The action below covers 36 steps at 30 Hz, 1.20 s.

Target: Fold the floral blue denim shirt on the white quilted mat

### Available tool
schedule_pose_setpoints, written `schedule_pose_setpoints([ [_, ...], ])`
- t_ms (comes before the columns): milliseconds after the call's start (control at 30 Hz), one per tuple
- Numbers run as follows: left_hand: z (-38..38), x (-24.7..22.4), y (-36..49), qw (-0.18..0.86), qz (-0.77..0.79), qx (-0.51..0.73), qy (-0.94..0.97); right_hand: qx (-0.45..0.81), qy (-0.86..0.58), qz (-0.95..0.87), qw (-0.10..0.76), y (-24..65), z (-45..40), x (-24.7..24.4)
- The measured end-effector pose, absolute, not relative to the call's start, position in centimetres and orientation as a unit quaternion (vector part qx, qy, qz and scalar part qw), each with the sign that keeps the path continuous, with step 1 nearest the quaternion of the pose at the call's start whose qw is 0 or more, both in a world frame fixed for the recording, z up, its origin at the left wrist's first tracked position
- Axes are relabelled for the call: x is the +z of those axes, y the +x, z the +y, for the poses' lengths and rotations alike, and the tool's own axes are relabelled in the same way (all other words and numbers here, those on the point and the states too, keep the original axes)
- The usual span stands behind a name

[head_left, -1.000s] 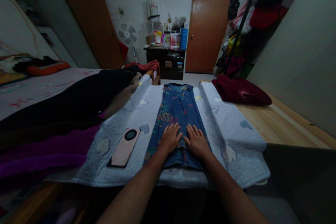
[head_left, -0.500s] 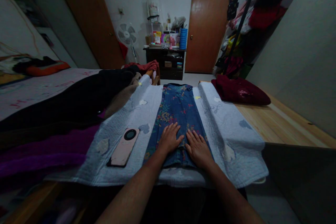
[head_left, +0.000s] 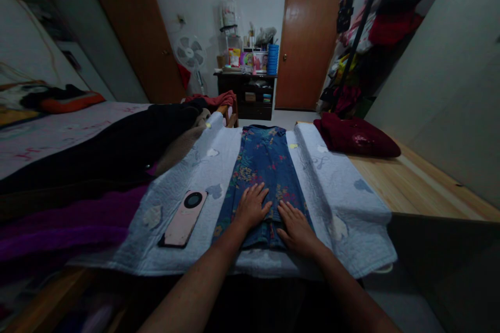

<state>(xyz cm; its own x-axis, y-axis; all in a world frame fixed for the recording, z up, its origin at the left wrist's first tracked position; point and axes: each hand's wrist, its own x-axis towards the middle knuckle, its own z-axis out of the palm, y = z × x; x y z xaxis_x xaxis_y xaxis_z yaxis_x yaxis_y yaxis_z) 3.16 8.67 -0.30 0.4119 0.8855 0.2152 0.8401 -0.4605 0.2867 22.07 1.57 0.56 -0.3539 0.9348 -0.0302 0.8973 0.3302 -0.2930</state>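
Blue floral garment (head_left: 265, 161) | beneath left hand (head_left: 253, 206) and right hand (head_left: 297, 230), extending beyond | hands flat, unclenched

Bare hands on this one: the left hand (head_left: 253, 209) and right hand (head_left: 298, 230) both have slim, tapering fingers (head_left: 258, 194) and shorter thumbs (head_left: 267, 208). Narrow wrists (head_left: 240, 226) widen into a bare left forearm (head_left: 197, 285) and an equally bare right forearm (head_left: 349, 282), uncovered right to the frame edge. The dark patch (head_left: 269, 304) between them might be clothing, honestly too murky to tell.
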Motion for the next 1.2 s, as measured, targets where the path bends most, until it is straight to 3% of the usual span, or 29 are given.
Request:
schedule_pose_setpoints([
  [200,8.4,-0.6,3.0,0.071,0.464,0.189,0.863,0.15,-0.578,-0.79,0.143,20.9,3.5,1.5],
  [367,8.6,-1.1,2.9,0.083,0.466,0.188,0.861,0.083,-0.596,-0.793,0.091,19.4,2.6,-0.2],
  [767,8.7,-1.7,3.0,0.083,0.464,0.21,0.856,0.075,-0.576,-0.812,0.048,20.0,0.5,-0.4],
  [1200,9.0,-1.7,2.6,0.136,0.462,0.218,0.849,0.165,-0.589,-0.788,0.068,19.8,1.4,1.6],
])
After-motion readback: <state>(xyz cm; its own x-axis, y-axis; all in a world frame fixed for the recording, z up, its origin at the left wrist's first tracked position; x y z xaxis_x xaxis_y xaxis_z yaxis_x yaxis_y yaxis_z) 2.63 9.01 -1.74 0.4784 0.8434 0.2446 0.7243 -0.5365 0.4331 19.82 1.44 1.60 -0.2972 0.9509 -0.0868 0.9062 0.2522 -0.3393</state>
